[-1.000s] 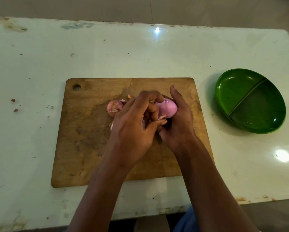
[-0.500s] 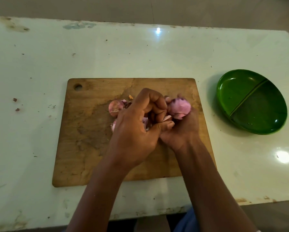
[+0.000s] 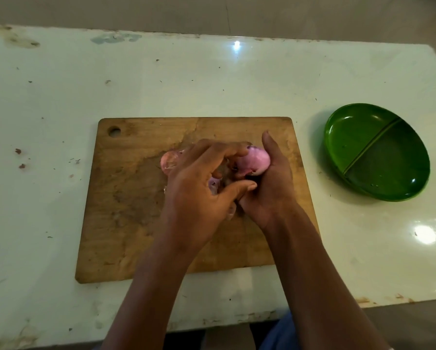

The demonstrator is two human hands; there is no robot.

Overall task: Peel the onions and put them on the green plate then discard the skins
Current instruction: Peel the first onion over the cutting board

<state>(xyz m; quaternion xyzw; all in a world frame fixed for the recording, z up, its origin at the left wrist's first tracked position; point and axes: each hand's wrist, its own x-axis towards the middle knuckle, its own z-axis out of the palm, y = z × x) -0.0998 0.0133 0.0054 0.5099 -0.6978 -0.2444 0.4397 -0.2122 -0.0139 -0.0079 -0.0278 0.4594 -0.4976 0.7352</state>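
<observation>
I am peeling: my right hand (image 3: 272, 193) holds the round pink onion (image 3: 256, 161), my left hand (image 3: 196, 190) pinches it. Next, tug gently.

The right hand (image 3: 267, 190) cups a pink onion (image 3: 256, 161) over the cutting board (image 3: 126, 198). The left hand (image 3: 199, 190) grips it too.
</observation>
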